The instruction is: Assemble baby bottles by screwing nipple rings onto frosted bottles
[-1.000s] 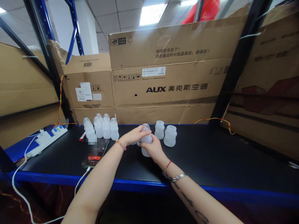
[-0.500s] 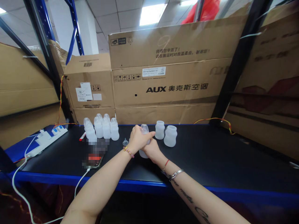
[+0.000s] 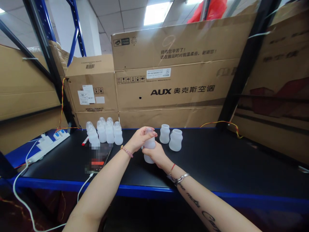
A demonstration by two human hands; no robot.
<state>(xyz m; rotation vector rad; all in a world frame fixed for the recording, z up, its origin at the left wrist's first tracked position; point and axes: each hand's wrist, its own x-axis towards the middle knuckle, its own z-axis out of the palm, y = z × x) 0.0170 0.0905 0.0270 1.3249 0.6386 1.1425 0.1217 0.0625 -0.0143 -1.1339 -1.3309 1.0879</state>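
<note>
A frosted white baby bottle [image 3: 150, 144] stands upright at the middle of the black tabletop, between my two hands. My right hand [image 3: 158, 155] is wrapped round its waist from the right. At the top, my left hand [image 3: 140, 138] has its fingers and thumb closed about the clear cap [image 3: 149, 130], which they partly cover. Just beyond my right hand are two open-necked bottles without caps, a farther one [image 3: 164, 134] and a nearer one [image 3: 176, 140]. Several capped baby bottles [image 3: 110, 132] form a group to the left.
A phone [image 3: 102, 158], partly blurred out, lies left of my left forearm with a white cable plugged in. Behind it is a red-and-white marker [image 3: 85, 141]. A power strip [image 3: 48, 146] runs along the left side. Cardboard sheets [image 3: 173, 116] wall off the back.
My left hand has turned and shifted slightly left and up around the cap, uncovering more of the bottle. The small clear nipple beside it is now hidden. My right hand keeps its hold.
</note>
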